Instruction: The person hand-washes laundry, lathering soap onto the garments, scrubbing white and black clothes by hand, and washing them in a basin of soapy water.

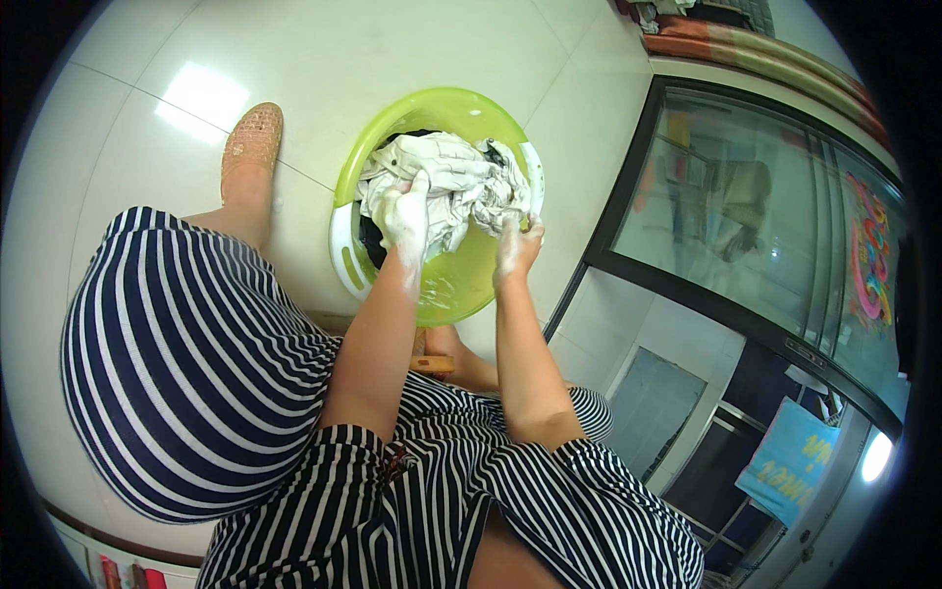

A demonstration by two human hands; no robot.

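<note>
A round green plastic basin (pixel 460 291) with white handles stands on the floor before me. Inside it lies a bunched wet white cloth garment (pixel 441 158), with darker fabric (pixel 372 239) under its left side. My left hand (pixel 403 213), covered in suds, grips a fold of the white garment near the basin's left side. At the basin's right side, my right hand (pixel 521 239), also soapy, holds the garment's twisted end close to the white handle. Foamy water marks show on the basin's bare bottom.
Pale glossy tiles (pixel 309 59) surround the basin. My foot in a tan perforated shoe (pixel 254 140) is at the upper left, and another foot is behind the basin. A dark-framed glass sliding door (pixel 736 199) stands to the right, with a blue cloth (pixel 787 460) hanging at lower right.
</note>
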